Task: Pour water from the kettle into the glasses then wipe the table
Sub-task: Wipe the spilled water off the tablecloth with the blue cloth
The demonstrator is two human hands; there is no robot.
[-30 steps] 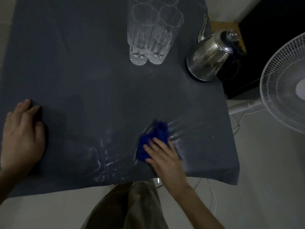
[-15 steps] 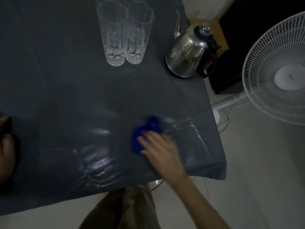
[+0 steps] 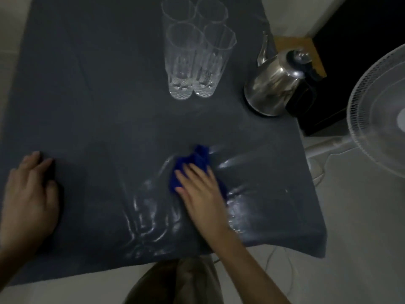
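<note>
A dark grey table (image 3: 98, 102) fills most of the view. Several tall clear glasses (image 3: 192, 60) stand clustered at the far middle. To their right, near the table's right edge, sits a shiny steel kettle (image 3: 274, 84) with a black handle. My right hand (image 3: 201, 191) presses flat on a crumpled blue cloth (image 3: 192, 165) on the near middle of the table, amid wet streaks. Flat on the table at the near left lies my left hand (image 3: 30, 198), fingers apart, holding nothing.
A white standing fan (image 3: 381, 119) rises just off the table's right side, with cables on the pale floor below it. A black cabinet (image 3: 355, 40) and a brown board stand behind the kettle. My trouser leg shows under the near table edge.
The right hand has slid the blue cloth back and forth over the wet patch. The view swung right, then back, bringing my left hand fully back into sight.
</note>
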